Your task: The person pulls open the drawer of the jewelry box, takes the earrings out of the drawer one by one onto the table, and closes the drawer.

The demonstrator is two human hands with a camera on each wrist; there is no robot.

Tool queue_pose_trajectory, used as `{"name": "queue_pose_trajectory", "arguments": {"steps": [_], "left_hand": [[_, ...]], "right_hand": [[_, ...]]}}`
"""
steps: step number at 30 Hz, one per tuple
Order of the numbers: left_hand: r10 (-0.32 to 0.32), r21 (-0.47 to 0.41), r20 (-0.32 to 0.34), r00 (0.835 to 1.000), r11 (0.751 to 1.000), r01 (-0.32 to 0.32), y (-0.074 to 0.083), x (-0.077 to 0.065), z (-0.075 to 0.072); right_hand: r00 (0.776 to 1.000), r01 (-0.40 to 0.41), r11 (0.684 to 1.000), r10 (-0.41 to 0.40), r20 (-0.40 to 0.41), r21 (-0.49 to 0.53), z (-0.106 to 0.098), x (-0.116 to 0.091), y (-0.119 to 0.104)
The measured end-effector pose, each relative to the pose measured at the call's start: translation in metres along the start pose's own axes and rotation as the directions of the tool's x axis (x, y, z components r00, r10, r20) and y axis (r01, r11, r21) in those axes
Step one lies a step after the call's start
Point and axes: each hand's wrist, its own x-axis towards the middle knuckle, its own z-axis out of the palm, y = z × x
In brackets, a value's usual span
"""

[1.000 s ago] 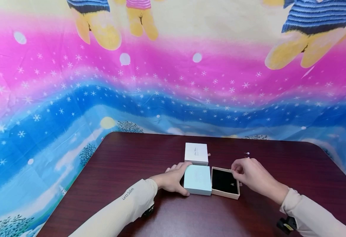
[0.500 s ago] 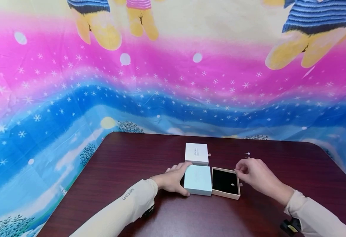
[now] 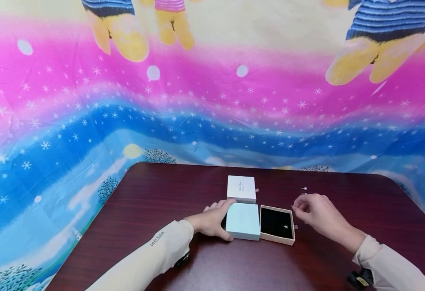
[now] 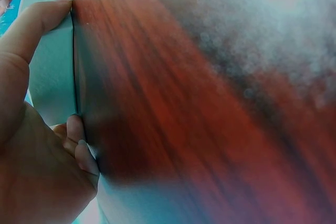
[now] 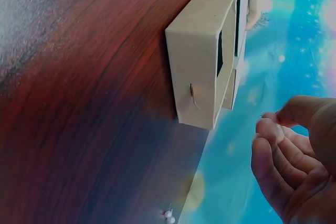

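My left hand (image 3: 212, 218) grips a pale mint jewelry box (image 3: 243, 220), thumb at its near edge and fingers toward the far side. From the box's right end its cream drawer (image 3: 276, 239) is pulled out. Black padding (image 3: 273, 220) lines it, bearing a small star-shaped stud earring (image 3: 286, 227). Just off the drawer's far right corner, my right hand (image 3: 316, 210) pinches a tiny earring (image 3: 292, 207) between thumb and finger; it looks star-shaped, though mostly hidden. In the right wrist view the drawer (image 5: 194, 66) stands beside the pinching fingertips (image 5: 269, 121).
A white lidded box (image 3: 241, 188) with printed lettering sits behind the mint one. Small pearl stud earrings (image 3: 305, 188) lie on the dark wooden table (image 3: 179, 182) beyond my right hand. A printed cloth (image 3: 212, 101) hangs behind the table's back edge.
My right hand has drawn back rightward from over the drawer's far right corner, carrying the tiny earring. The left hand and both boxes stay where they were.
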Motion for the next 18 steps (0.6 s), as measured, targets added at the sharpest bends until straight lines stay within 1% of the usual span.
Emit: {"name": "queue_pose_trajectory", "arguments": {"steps": [8, 18], "left_hand": [[-0.004, -0.005, 0.006, 1.000, 1.000, 0.004, 0.001, 0.000, 0.000], [-0.002, -0.017, 0.006, 1.000, 1.000, 0.002, 0.000, 0.000, 0.000]], "right_hand": [[0.998, -0.057, 0.998, 0.056, 0.027, 0.039, -0.002, -0.002, 0.006], [0.997, -0.080, 0.995, 0.079, 0.023, 0.065, -0.005, -0.002, 0.016]]}}
